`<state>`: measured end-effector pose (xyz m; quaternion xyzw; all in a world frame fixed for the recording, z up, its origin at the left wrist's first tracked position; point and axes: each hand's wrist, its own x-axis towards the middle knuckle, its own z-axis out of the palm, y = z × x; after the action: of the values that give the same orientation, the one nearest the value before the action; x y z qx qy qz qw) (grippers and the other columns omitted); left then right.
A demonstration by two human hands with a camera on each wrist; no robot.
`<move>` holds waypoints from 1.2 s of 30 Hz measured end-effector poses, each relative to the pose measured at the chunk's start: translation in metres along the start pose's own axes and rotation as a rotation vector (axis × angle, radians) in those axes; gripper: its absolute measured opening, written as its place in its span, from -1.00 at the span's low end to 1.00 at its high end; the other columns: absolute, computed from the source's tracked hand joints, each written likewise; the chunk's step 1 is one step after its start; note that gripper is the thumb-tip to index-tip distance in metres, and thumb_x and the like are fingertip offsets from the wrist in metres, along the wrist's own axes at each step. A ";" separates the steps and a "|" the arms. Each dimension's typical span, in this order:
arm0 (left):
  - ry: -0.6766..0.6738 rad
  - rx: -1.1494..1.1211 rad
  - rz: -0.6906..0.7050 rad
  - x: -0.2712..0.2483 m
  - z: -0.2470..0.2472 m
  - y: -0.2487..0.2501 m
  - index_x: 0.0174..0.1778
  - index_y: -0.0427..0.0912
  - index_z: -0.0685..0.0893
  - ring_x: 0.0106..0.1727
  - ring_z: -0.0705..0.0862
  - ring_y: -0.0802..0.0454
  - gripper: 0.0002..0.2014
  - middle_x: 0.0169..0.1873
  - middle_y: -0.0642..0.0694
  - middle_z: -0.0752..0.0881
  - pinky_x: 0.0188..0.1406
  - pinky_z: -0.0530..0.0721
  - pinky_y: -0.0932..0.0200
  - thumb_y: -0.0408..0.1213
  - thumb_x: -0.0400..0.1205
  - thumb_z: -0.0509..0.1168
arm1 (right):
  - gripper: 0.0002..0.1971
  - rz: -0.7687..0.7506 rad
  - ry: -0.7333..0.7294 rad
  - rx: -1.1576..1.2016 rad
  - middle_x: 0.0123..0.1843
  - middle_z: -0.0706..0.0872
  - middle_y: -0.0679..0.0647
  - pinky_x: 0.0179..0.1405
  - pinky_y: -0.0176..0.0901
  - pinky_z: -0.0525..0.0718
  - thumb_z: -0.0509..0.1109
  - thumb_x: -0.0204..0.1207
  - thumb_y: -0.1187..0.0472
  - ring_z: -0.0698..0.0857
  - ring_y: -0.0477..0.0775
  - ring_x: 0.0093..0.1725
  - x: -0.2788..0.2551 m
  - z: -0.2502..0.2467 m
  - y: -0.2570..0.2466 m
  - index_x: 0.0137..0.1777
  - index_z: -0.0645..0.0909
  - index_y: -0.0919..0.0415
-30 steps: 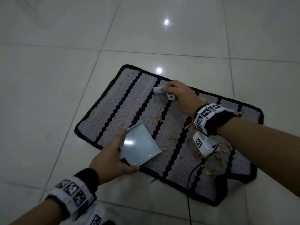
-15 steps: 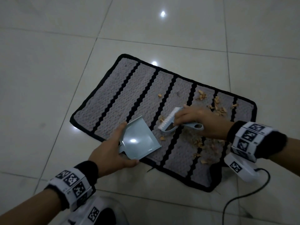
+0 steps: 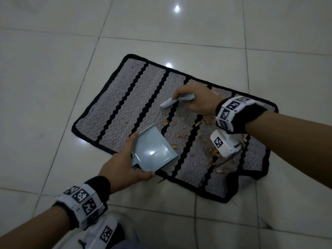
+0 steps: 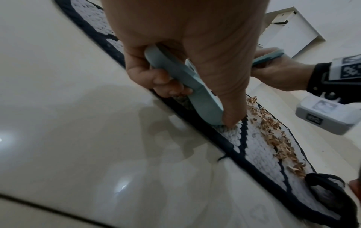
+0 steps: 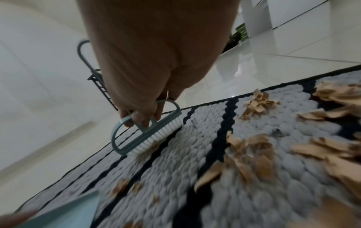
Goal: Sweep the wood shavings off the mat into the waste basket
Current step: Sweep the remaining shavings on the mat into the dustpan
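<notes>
Since the earlier frame, the right hand [image 3: 195, 100] has carried the brush [image 3: 177, 101] from beside the dustpan [image 3: 154, 151] back to the far side of the mat [image 3: 124, 108]; its fingers are curled round the brush handle. The left hand [image 3: 124, 166] grips the dustpan handle, mouth on the mat near its front edge. The wood shavings [image 3: 181, 135] lie between brush and dustpan and further right, so the coming stroke likely pulls toward the pan. They are thin, tan, curled and scattered. The brush's long axis lies roughly parallel to the pan's mouth.

Dim overhead light, ceiling-lamp glare on glossy floor tiles [image 3: 177, 8], wrist views motion-blurred, edges bent.
</notes>
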<state>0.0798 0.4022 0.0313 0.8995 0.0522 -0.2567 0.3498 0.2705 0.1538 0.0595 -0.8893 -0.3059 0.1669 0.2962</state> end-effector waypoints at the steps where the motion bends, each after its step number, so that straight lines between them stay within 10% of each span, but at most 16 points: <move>1: -0.003 0.008 -0.008 0.000 0.000 -0.001 0.63 0.31 -0.23 0.07 0.67 0.05 0.25 0.17 0.14 0.60 0.05 0.71 0.03 0.19 0.26 0.60 | -0.61 -0.018 -0.036 0.000 0.13 0.75 0.22 0.10 0.22 0.65 0.28 0.44 0.62 0.64 0.16 0.06 -0.009 0.001 -0.001 0.15 0.70 0.26; 6: -0.028 0.027 -0.022 0.001 -0.003 -0.012 0.59 0.40 -0.29 0.01 0.71 0.05 0.27 0.22 0.10 0.65 0.02 0.74 -0.01 0.28 0.22 0.56 | -0.55 -0.092 -0.264 -0.034 0.15 0.73 0.17 0.19 0.32 0.61 0.30 0.35 0.64 0.65 0.17 0.11 -0.064 0.001 -0.001 0.14 0.69 0.23; 12: -0.006 -0.002 -0.015 -0.002 -0.005 -0.018 0.52 0.55 -0.25 0.08 0.72 0.02 0.23 0.27 0.08 0.65 0.08 0.74 -0.07 0.34 0.15 0.54 | -0.63 -0.106 -0.141 0.126 0.09 0.74 -0.02 -0.04 -0.42 0.55 0.30 0.46 0.56 0.63 -0.35 -0.04 -0.068 -0.010 -0.006 0.15 0.72 0.21; 21: -0.017 0.103 -0.013 -0.007 -0.004 -0.014 0.58 0.40 -0.24 -0.12 0.71 0.12 0.25 0.14 0.10 0.62 -0.07 0.72 0.09 0.24 0.22 0.59 | -0.53 -0.102 -0.260 -0.019 0.17 0.74 0.09 0.27 0.15 0.58 0.30 0.37 0.62 0.64 0.10 0.16 -0.052 0.013 -0.022 0.15 0.71 0.15; 25: -0.035 0.148 -0.018 -0.011 -0.007 -0.017 0.57 0.44 -0.27 -0.26 0.66 0.22 0.25 -0.08 0.09 0.67 -0.33 0.60 0.24 0.22 0.23 0.58 | -0.58 -0.113 -0.313 -0.028 0.20 0.75 0.08 0.64 0.18 0.25 0.37 0.44 0.59 0.66 0.13 0.20 -0.093 0.007 -0.004 0.17 0.73 0.15; 29: -0.044 0.169 -0.012 -0.009 -0.006 -0.012 0.61 0.37 -0.26 -0.21 0.66 0.17 0.27 -0.02 0.10 0.66 -0.30 0.60 0.22 0.26 0.22 0.58 | -0.59 0.015 -0.079 0.132 0.15 0.75 0.09 0.14 0.04 0.67 0.31 0.49 0.61 0.69 0.07 0.11 -0.124 -0.005 0.000 0.21 0.69 0.21; 36: -0.042 0.089 0.078 0.000 0.014 0.018 0.61 0.32 -0.14 0.00 0.68 0.16 0.23 0.17 0.22 0.61 -0.06 0.67 0.18 0.22 0.20 0.60 | -0.84 0.379 0.456 0.037 -0.33 0.51 -0.04 -0.46 -0.17 0.38 0.15 0.75 0.21 0.48 -0.06 -0.42 -0.149 -0.018 0.021 0.24 0.48 0.17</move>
<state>0.0793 0.3792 0.0335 0.9099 -0.0019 -0.2637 0.3203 0.1750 0.0370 0.0773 -0.9395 -0.0568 0.0209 0.3371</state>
